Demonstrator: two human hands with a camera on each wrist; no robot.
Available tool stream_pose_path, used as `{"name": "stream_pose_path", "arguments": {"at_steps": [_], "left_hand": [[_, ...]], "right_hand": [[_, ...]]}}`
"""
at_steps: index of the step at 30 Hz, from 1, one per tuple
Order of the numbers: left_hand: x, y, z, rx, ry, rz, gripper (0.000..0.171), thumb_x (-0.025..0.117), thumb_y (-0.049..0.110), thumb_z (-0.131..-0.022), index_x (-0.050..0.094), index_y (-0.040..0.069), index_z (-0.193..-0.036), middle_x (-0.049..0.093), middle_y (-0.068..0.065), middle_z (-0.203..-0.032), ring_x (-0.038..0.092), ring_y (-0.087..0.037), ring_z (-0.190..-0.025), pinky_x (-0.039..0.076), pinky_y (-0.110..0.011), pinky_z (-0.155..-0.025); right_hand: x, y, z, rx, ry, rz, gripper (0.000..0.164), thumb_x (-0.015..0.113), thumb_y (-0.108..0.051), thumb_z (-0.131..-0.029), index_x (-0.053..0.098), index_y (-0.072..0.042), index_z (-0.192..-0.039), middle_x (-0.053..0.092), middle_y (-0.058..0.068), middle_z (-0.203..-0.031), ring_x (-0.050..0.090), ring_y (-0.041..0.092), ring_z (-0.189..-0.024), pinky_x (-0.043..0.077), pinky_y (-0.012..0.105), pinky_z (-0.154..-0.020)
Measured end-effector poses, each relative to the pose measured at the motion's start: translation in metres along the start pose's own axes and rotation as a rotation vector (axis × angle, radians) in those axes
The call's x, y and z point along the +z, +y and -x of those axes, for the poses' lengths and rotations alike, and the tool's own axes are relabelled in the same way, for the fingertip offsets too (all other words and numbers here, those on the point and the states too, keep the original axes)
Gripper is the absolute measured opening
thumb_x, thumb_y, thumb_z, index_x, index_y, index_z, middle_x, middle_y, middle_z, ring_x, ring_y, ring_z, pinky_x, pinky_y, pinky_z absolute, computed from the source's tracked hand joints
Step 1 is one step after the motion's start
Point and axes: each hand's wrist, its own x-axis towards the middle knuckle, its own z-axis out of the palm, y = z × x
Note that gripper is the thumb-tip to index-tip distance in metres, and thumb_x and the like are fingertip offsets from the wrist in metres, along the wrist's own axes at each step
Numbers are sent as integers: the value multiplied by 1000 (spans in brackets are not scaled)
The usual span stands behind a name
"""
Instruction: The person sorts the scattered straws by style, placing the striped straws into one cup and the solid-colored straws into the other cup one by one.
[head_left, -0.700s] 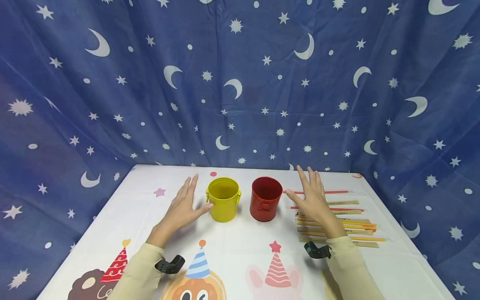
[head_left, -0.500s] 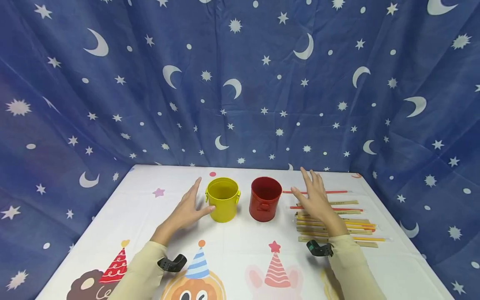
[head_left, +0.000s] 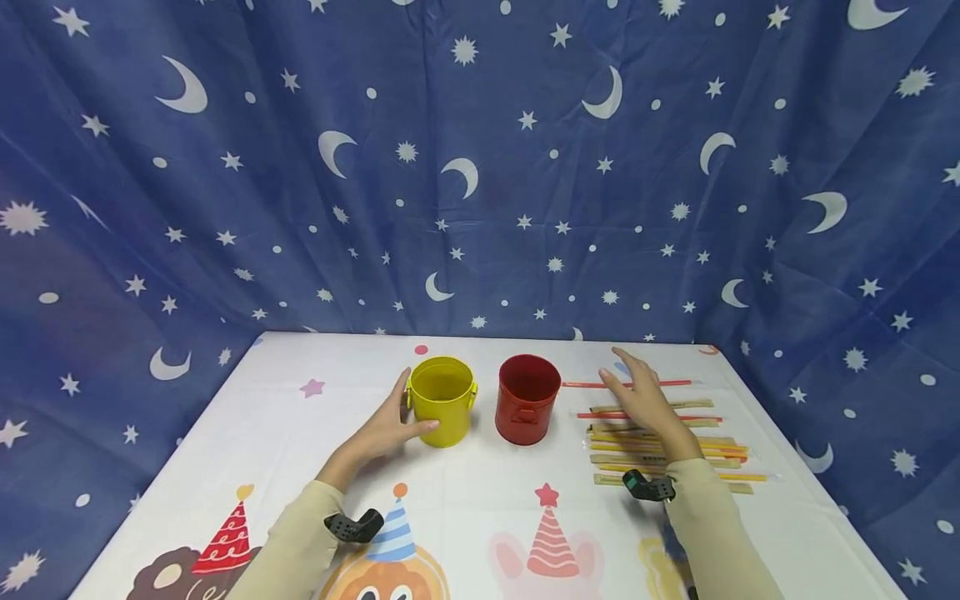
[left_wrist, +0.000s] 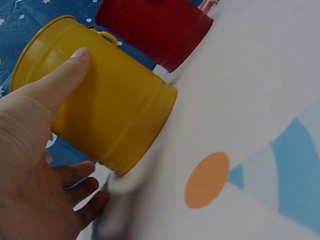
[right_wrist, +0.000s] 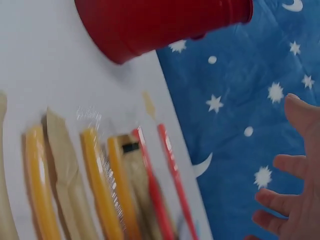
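Observation:
A yellow metal bucket (head_left: 442, 404) with small side handles stands upright on the table. My left hand (head_left: 386, 429) is at its left side, thumb across the front and fingers along the left rim. In the left wrist view the thumb (left_wrist: 67, 75) overlaps the bucket wall, while the lower fingers (left_wrist: 82, 192) hang loosely apart from it; whether the thumb presses on it is unclear. A red metal bucket (head_left: 527, 404) stands just to the right. Above the wrapped drinking straws (head_left: 660, 458) hovers my right hand (head_left: 648, 408), fingers spread and holding nothing.
Several straws, some in brown paper and some in clear wrap, lie side by side on the right of the white patterned tablecloth (head_left: 480, 492). A blue curtain (head_left: 480, 208) with moons and stars hangs behind the table.
My left hand has moved right, up to the yellow bucket. The right hand has shifted right and somewhat lower over the straws. Both buckets stay in place; the head view has shifted slightly.

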Motion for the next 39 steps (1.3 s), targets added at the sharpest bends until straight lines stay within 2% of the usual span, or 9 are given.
{"name": "stream_pose_path", "arguments": {"at_steps": [2, 4, 11, 17, 22, 28, 32, 36, 39], "left_hand": [[2, -1, 0, 4, -15, 40, 119, 79, 42, -87, -6, 8, -163, 5, -20, -171, 18, -43, -156, 18, -58, -127], [4, -1, -1, -3, -16, 66, 117, 79, 41, -86, -4, 8, -163, 7, -19, -171, 17, -42, -156, 18, -56, -127], [8, -5, 0, -28, -16, 75, 103, 78, 40, -87, 17, 3, -161, 27, -22, -165, 29, -42, -153, 23, -57, -126], [11, -8, 0, -71, -37, 62, 94, 75, 47, -89, 31, -1, -156, 36, -24, -161, 30, -42, -152, 25, -60, -124], [12, -11, -2, -93, -36, 78, 99, 76, 50, -87, 29, -1, -157, 33, -22, -163, 27, -42, -153, 22, -60, -125], [10, -13, -4, -110, -40, 73, 103, 74, 53, -87, 23, 0, -159, 28, -21, -165, 24, -41, -155, 21, -59, -126], [8, -12, -2, -130, -38, 68, 103, 73, 54, -88, 22, 1, -160, 25, -22, -166, 21, -42, -155, 20, -59, -126], [7, -10, -1, -136, -41, 69, 102, 72, 54, -88, 22, 0, -160, 24, -23, -166, 20, -42, -155, 19, -60, -126], [8, -9, -1, -132, -47, 76, 101, 72, 54, -89, 23, 0, -159, 23, -23, -166, 20, -43, -155, 18, -60, -126]], "right_hand": [[1, 7, -3, -3, -5, -20, 66, 48, -42, -106, 33, -1, -155, 33, 34, -157, 29, 54, -145, 27, 74, -116], [2, 15, -6, -6, -15, -43, 64, 49, -39, -106, 36, 2, -153, 37, 35, -155, 33, 54, -143, 31, 72, -115], [1, 37, -15, -30, -15, -99, 53, 52, -28, -106, 46, 7, -146, 46, 37, -147, 44, 54, -135, 39, 66, -112], [1, 48, -19, 38, -27, -120, 52, 56, -26, -105, 50, 9, -142, 51, 37, -141, 53, 48, -124, 46, 60, -105], [-2, 55, -22, 50, -46, -99, 47, 58, -20, -103, 53, 9, -140, 53, 37, -139, 56, 48, -121, 52, 56, -99], [-5, 59, -31, 79, -67, -80, 35, 61, -11, -100, 62, 9, -129, 56, 35, -137, 61, 46, -114, 57, 50, -92], [-3, 63, -36, 81, -73, -73, 29, 63, -6, -98, 66, 10, -122, 57, 36, -134, 61, 50, -117, 55, 56, -97], [-1, 65, -37, 137, -75, -13, 25, 65, -8, -97, 71, 5, -118, 60, 32, -134, 57, 49, -124, 45, 61, -107], [0, 65, -34, 204, -60, 78, 21, 67, -11, -95, 74, -1, -112, 66, 27, -128, 58, 47, -123, 36, 65, -102]]}}
